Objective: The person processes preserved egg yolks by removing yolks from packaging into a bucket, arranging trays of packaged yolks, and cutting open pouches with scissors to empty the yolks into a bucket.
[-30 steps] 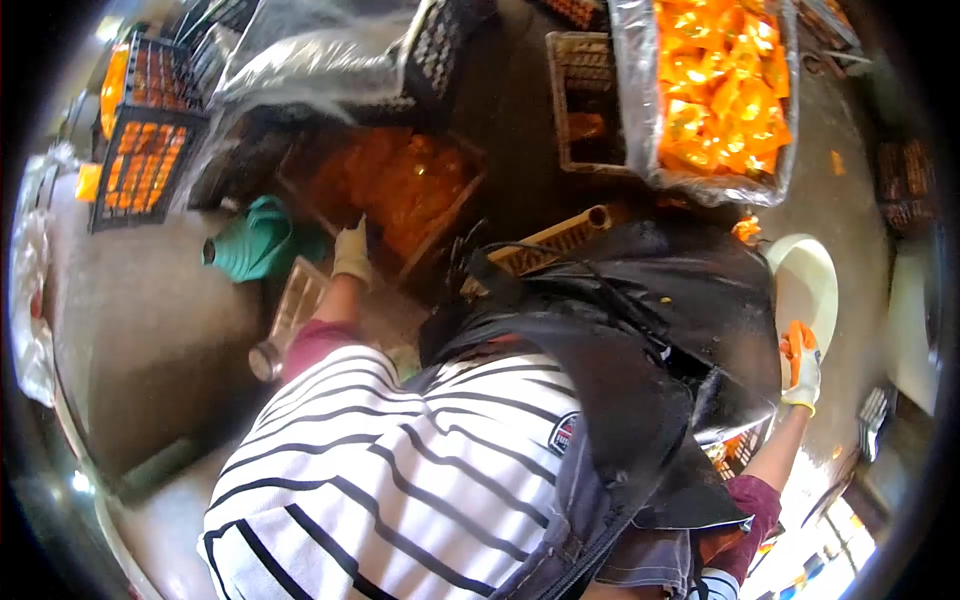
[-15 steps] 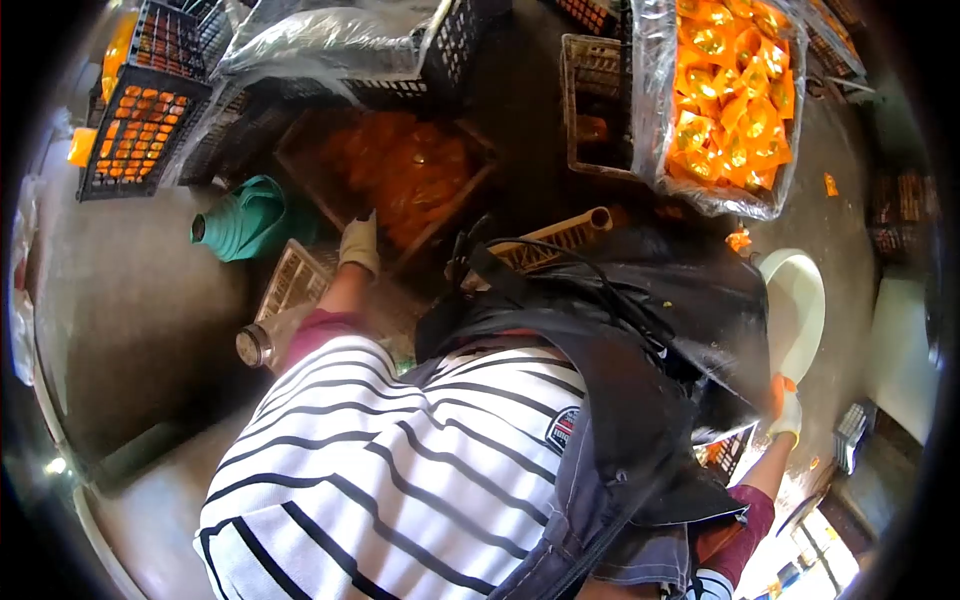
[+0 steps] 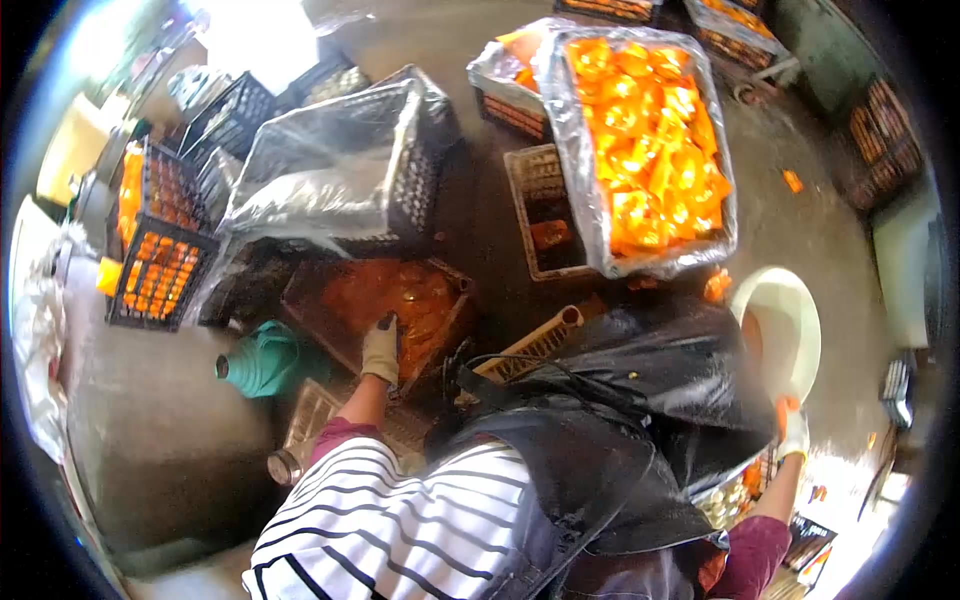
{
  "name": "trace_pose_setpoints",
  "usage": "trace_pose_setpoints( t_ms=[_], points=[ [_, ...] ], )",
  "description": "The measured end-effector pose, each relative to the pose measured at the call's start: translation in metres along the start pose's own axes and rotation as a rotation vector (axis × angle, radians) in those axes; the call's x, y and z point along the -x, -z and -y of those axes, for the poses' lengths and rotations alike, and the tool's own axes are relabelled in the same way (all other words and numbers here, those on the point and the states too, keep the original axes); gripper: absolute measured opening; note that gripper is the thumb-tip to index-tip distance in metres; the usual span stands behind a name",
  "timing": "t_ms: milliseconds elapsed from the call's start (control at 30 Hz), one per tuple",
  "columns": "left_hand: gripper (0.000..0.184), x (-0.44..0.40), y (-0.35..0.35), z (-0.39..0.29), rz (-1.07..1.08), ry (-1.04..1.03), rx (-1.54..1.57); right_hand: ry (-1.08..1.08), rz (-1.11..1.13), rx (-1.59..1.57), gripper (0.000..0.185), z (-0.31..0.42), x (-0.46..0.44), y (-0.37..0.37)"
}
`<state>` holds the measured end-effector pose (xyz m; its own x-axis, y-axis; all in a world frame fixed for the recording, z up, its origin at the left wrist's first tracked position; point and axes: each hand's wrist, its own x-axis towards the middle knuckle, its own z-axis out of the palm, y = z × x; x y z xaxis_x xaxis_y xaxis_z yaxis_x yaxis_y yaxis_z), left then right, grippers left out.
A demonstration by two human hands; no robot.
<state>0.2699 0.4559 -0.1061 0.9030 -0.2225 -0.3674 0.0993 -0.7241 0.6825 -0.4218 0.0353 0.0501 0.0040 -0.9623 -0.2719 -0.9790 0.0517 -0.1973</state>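
My left hand [image 3: 381,350], in a pale glove with dark tips, reaches over the near side of a low crate [image 3: 452,335] of orange packets [image 3: 375,300]. Its fingers are dark and blurred, so I cannot make out their grip. Out to the right, my right hand [image 3: 793,428], gloved in white and orange, is closed on the near rim of a white basin [image 3: 806,340]. The basin is tilted, and its inside is partly visible. A black plastic apron [image 3: 640,390] covers the space between my arms.
A plastic-lined crate [image 3: 724,190] heaped with shiny orange packets stands ahead on the right. Ahead on the left is a black crate [image 3: 425,150] lined with clear plastic. A green rolled object [image 3: 265,358] lies left of my left hand. Another crate [image 3: 165,285] holds orange items.
The view has tilted up, bringing more of the far floor and crates into sight. My left hand reaches further over the packets. My right hand keeps hold of the basin.
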Motion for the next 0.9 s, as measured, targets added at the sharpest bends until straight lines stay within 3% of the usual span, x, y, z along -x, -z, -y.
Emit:
trace_pose_setpoints(
  t_ms=[33, 67, 100, 167, 267, 400, 467, 500, 533, 567, 633, 667, 733, 833, 900],
  points=[
    [0.047, 0.005, -0.002, -0.023, 0.004, 0.004, -0.024, 0.104, -0.007, -0.134, 0.032, -0.05, -0.028, -0.021],
    [0.048, 0.019, -0.003, -0.053, 0.024, -0.054, -0.072, 0.019, 0.236, -0.841, 0.034, -0.139, -0.081, -0.063],
    [0.048, 0.046, 0.008, -0.093, 0.064, -0.087, -0.197, 0.088, 0.103, -0.634, 0.035, -0.123, -0.066, -0.058],
    [0.047, 0.038, -0.013, -0.11, 0.189, -0.129, -0.165, 0.094, -0.08, -0.252, 0.036, -0.084, -0.009, -0.042],
    [0.052, 0.034, -0.049, -0.149, 0.358, -0.047, -0.04, -0.149, -0.202, -0.227, 0.038, -0.101, 0.07, -0.04],
    [0.05, 0.036, -0.098, -0.205, 0.538, -0.295, -0.014, -0.477, -0.423, -0.504, 0.041, -0.127, 0.192, -0.058],
    [0.048, 0.048, -0.12, -0.232, 0.628, -0.404, -0.021, -0.511, -0.657, -0.698, 0.035, -0.111, 0.271, -0.063],
    [0.048, 0.055, -0.13, -0.245, 0.67, -0.456, -0.026, -0.767, -0.674, -1.036, 0.033, -0.107, 0.3, -0.068],
    [0.047, 0.056, -0.142, -0.26, 0.706, -0.501, -0.03, -0.865, -0.595, -0.884, 0.03, -0.122, 0.319, -0.085],
    [0.047, 0.061, -0.154, -0.273, 0.749, -0.544, -0.037, -0.944, -0.673, -0.949, 0.028, -0.131, 0.344, -0.111],
    [0.045, 0.073, -0.174, -0.296, 0.823, -0.63, -0.052, -0.85, -0.756, -1.179, 0.029, -0.075, 0.353, -0.096],
    [0.045, 0.081, -0.184, -0.304, 0.861, -0.67, -0.06, -0.669, -0.759, -1.323, 0.027, -0.083, 0.355, -0.126],
    [0.044, 0.093, -0.201, -0.32, 0.933, -0.743, -0.08, -0.878, -0.493, -1.01, 0.02, -0.048, 0.355, -0.108],
    [0.042, 0.103, -0.22, -0.333, 1.012, -0.812, -0.083, -0.808, -0.727, -1.081, 0.022, -0.037, 0.341, -0.156],
    [0.041, 0.099, -0.223, -0.338, 1.032, -0.862, -0.096, -0.696, -0.606, -0.653, 0.021, -0.022, 0.346, -0.139]
  ],
)
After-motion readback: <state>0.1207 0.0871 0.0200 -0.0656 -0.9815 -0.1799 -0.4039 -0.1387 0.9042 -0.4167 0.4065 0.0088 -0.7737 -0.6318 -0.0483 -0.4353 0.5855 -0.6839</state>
